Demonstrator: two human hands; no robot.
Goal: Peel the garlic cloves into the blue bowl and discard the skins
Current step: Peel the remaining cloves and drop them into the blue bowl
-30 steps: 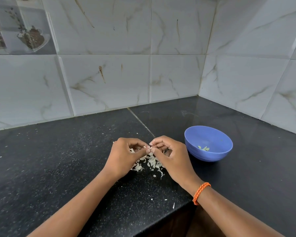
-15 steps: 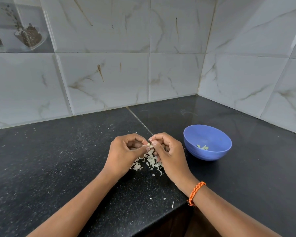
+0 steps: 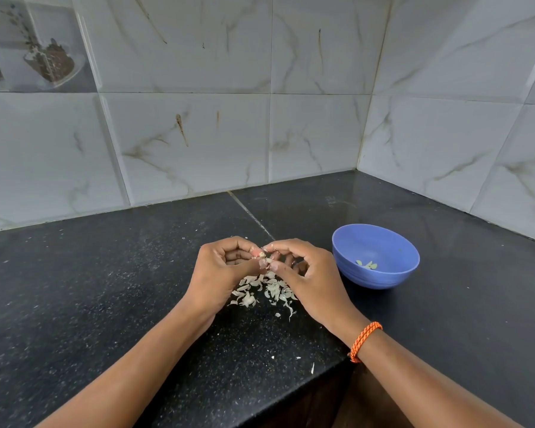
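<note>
Left hand: my left hand (image 3: 221, 267) is curled, its fingers (image 3: 255, 251) pinching one end of the garlic clove (image 3: 259, 254).
Clove: one clove in view, held above the worktop (image 3: 105, 288) between my two hands; too small and too covered for me to tell its long axis or how much skin is left on it.
Skins: a loose heap of garlic skins (image 3: 264, 290) lies on the worktop right under my hands, too many flakes to count; a few stray bits sit nearer the front edge.
Right hand: my right hand (image 3: 306, 273) is curled too, fingers narrow, nipping at the clove from the other side; I judge it is the one pulling skin away.
Wrist: one orange braided band (image 3: 365, 341) on my right wrist.
Blue bowl: one blue bowl (image 3: 383, 273) stands upright on the worktop just to the right of my right hand, apart from it; a few pale pieces lie in its bottom, maybe three, I cannot count them surely.
What the coming move turns on: the bowl lies to the right of the clove, so my right hand is the nearer one to drop it in once it is bare.
</note>
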